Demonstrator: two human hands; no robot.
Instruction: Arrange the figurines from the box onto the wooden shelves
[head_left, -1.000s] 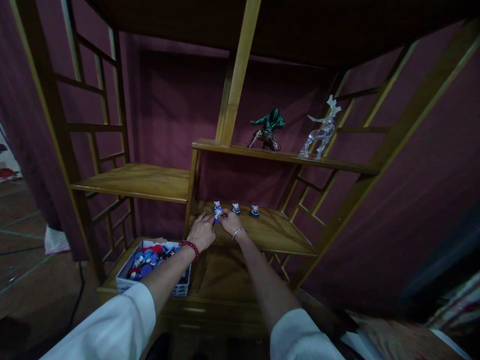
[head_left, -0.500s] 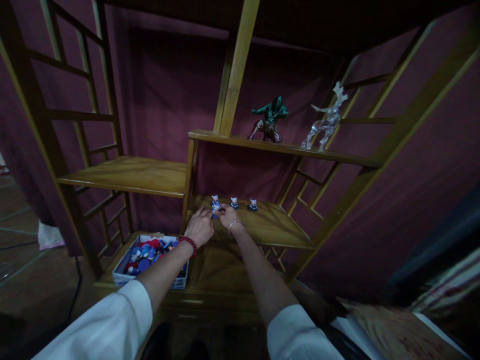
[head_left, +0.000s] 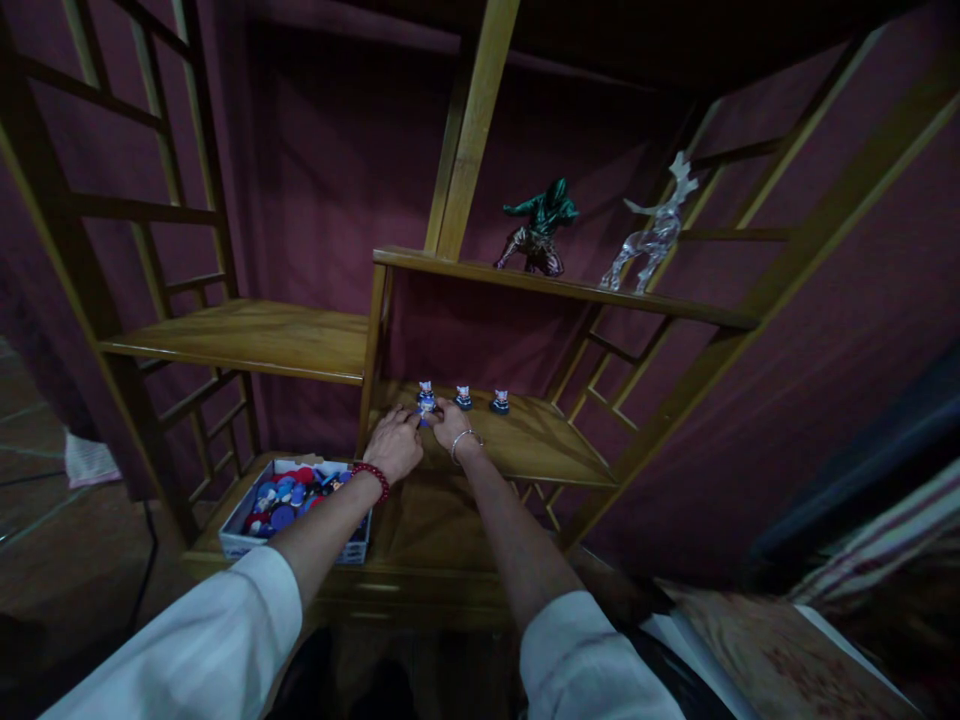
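Observation:
A small blue-and-white figurine (head_left: 426, 405) is at the left end of the lower right shelf (head_left: 540, 440). My left hand (head_left: 396, 442) pinches it from the left, wearing a red bead bracelet. From the other side my right hand (head_left: 448, 424), with a silver bangle, has its fingers closed on the same figurine. Its base is partly covered by my fingers. Behind it a row of similar figurines stands upright: one at the left (head_left: 426, 388), one in the middle (head_left: 463, 398) and one at the right (head_left: 500, 402).
A box (head_left: 238, 540) of loose blue and red pieces sits at lower left. On the shelf above stand a dark green crouching figure (head_left: 541, 222) and a clear deer figurine (head_left: 649, 240). A bare wooden shelf (head_left: 247, 340) is at the left, and wooden posts (head_left: 472, 140) frame the openings.
The view has shifted slightly, so the shelves sit a little higher and further left. Both hands stay at the front figurine, with little other visible movement.

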